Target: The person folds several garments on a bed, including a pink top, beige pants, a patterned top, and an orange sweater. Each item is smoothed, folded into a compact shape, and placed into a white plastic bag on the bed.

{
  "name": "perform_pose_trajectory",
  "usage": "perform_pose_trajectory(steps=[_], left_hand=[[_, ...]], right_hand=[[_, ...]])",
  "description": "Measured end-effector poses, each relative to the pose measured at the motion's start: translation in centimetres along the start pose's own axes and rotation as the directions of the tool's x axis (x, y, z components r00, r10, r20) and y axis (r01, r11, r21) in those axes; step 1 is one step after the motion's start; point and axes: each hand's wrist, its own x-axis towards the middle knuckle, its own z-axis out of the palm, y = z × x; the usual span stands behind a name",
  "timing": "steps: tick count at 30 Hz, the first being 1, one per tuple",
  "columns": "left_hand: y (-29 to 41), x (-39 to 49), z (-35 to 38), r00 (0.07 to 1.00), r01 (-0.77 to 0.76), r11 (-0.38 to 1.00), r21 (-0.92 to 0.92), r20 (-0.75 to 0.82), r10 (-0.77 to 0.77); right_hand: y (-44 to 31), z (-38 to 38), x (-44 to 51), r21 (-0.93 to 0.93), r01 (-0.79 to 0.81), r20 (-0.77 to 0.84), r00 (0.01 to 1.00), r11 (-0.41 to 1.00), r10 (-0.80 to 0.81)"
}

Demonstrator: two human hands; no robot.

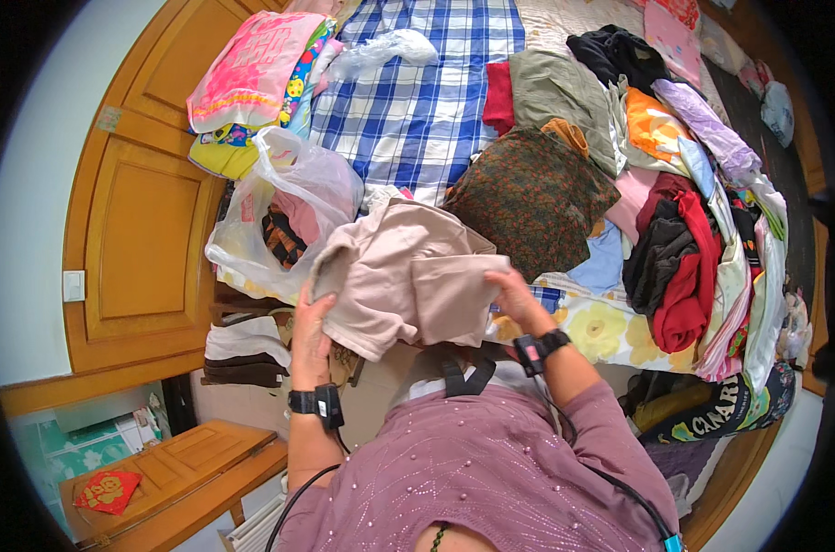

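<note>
A beige-pink cloth garment [383,269] hangs between my two hands at the near edge of the bed. My left hand [311,334] grips its left side, with the thumb in front of the cloth. My right hand [513,293] pinches the folded right part near its upper corner. Behind the garment on the left stands an open white plastic bag [245,238] with pink and black-orange cloth inside. To the right behind it lies a dark garment with a small red pattern [535,200].
A blue plaid sheet [417,103] covers the bed's middle. Folded bedding with a pink towel [255,69] sits at the back left. Piled clothes, including a red garment [686,303], line the right. Below the bed's left edge are stacked folded cloths [245,348]; a wooden door [148,241] stands left.
</note>
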Motion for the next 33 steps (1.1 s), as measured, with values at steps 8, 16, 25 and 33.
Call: perform_pose_trajectory(steps=[8, 16, 25, 33], left_hand=[[5.4, 0.7, -4.5, 0.996, -0.085, 0.990, 0.113, -0.028, 0.089], [5.4, 5.7, -8.6, 0.965, -0.252, 0.867, 0.429, 0.182, 0.190], [3.9, 6.3, -6.7, 0.985, -0.131, 0.826, 0.549, -0.024, 0.172], [4.5, 5.2, -5.6, 0.985, -0.153, 0.902, 0.405, -0.006, 0.170]], right_hand=[[-14.6, -12.0, -13.7, -0.545, 0.348, -0.499, 0.597, 0.763, -0.629], [-23.2, -13.8, -29.2, -0.794, -0.039, -0.436, 0.733, 0.607, -0.523], [-26.5, -23.0, -29.5, -0.905, -0.283, -0.393, 0.271, 0.318, -0.879], [-28.8, -22.8, -31.1, -0.883, -0.045, -0.459, 0.297, 0.468, -0.837]])
